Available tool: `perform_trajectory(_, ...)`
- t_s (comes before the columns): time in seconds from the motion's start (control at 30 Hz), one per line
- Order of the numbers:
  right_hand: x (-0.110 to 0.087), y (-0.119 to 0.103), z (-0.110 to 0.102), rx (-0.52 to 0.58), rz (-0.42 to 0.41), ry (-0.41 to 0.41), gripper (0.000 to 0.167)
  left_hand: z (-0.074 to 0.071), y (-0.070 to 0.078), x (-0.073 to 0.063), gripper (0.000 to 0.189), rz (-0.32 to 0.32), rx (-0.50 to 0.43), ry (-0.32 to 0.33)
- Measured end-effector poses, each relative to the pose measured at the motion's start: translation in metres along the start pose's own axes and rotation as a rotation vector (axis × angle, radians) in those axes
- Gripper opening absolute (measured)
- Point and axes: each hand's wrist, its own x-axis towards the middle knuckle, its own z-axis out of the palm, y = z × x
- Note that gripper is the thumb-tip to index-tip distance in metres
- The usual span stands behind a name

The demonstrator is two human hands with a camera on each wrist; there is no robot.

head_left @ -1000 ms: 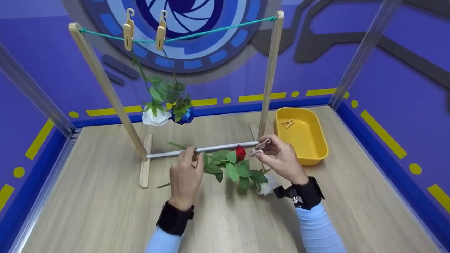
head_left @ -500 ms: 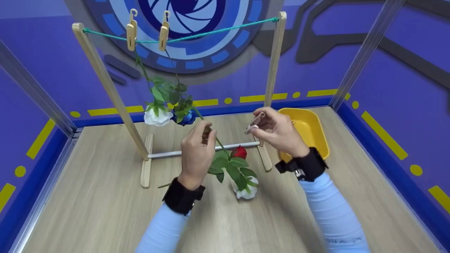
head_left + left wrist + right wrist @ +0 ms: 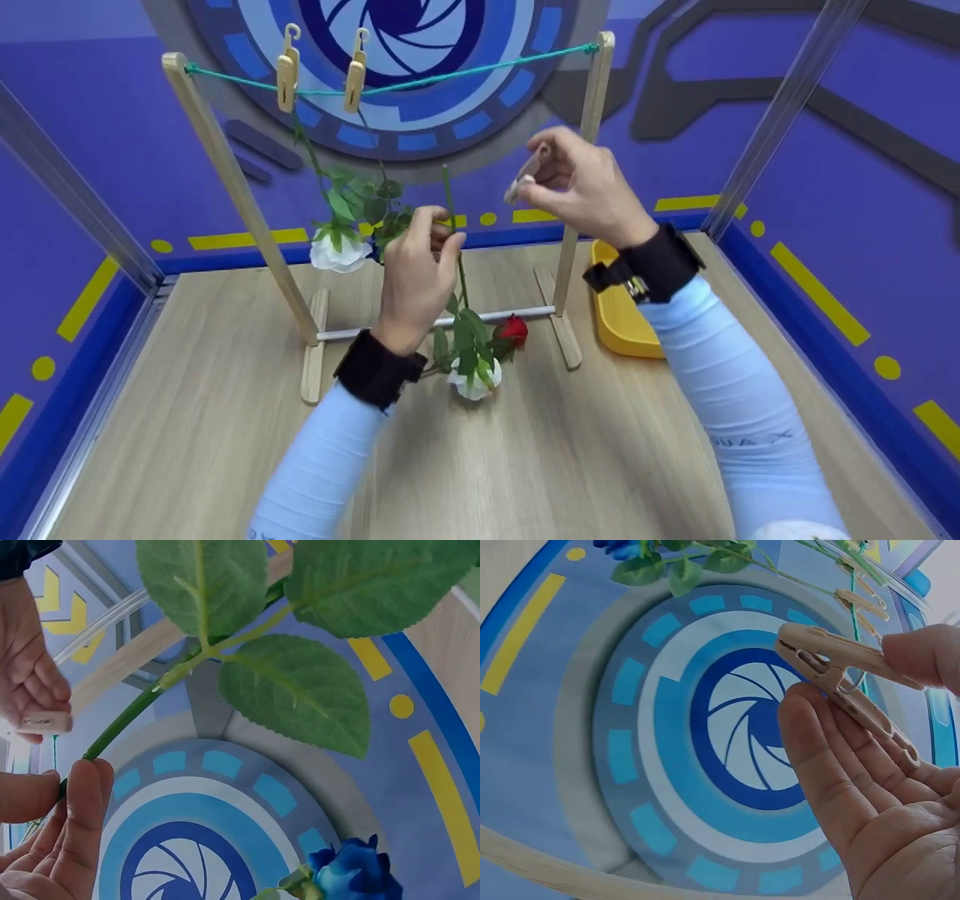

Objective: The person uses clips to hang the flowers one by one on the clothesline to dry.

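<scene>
My left hand [image 3: 421,274] pinches the green stem [image 3: 124,720] of a white rose [image 3: 474,379], whose bloom hangs downward near the table while the cut end points up. Higher and to the right, my right hand [image 3: 592,184] holds a beige clothespin [image 3: 847,679] between thumb and fingers. Above both hands a teal cord [image 3: 480,69] runs between two wooden posts. Two clothespins [image 3: 355,81] on that cord hold another white rose [image 3: 339,251] and a blue rose [image 3: 356,870] upside down. A red rose [image 3: 513,331] lies on the table behind the held flower.
The wooden frame's right post [image 3: 595,97] stands close beside my right hand. A white crossbar [image 3: 517,313] joins the posts low down. Partly behind my right forearm is a yellow basin [image 3: 626,330]. Purple patterned walls [image 3: 847,172] enclose the table [image 3: 585,465].
Both hands have risen, the right one further with the clothespin. The white rose's stem has swung from lying sideways to nearly upright, and its bloom has moved left.
</scene>
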Motion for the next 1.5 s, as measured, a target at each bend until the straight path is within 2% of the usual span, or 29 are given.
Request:
perform_trajectory(0.27,0.043,-0.018,-0.009,-0.064,-0.054,0.023,0.046,-0.003,-0.004,0.028,0.012,-0.020,0.034,-0.013)
perform_trajectory(0.4,0.058,-0.022,-0.013,-0.091,-0.088,0.031,0.050,0.004,-0.009,0.036,0.013,-0.030,0.054,-0.023)
perform_trajectory(0.73,0.095,-0.023,-0.016,-0.183,-0.086,0.063,0.045,0.022,-0.024,0.056,0.010,-0.056,0.059,-0.012)
perform_trajectory(0.87,0.108,-0.022,-0.014,-0.176,-0.097,0.055,0.045,0.026,-0.028,0.065,0.010,-0.066,0.068,-0.029)
perform_trajectory(1.0,0.119,-0.020,-0.013,-0.182,-0.087,0.036,0.047,0.029,-0.031,0.075,0.008,-0.083,0.074,-0.036)
perform_trajectory(1.23,0.130,-0.025,-0.012,-0.177,-0.039,-0.006,0.046,0.029,-0.030,0.084,0.006,-0.117,0.082,-0.039)
perform_trajectory(1.5,0.138,-0.022,-0.011,-0.184,-0.008,-0.011,0.035,0.029,-0.028,0.092,0.008,-0.149,0.092,-0.031)
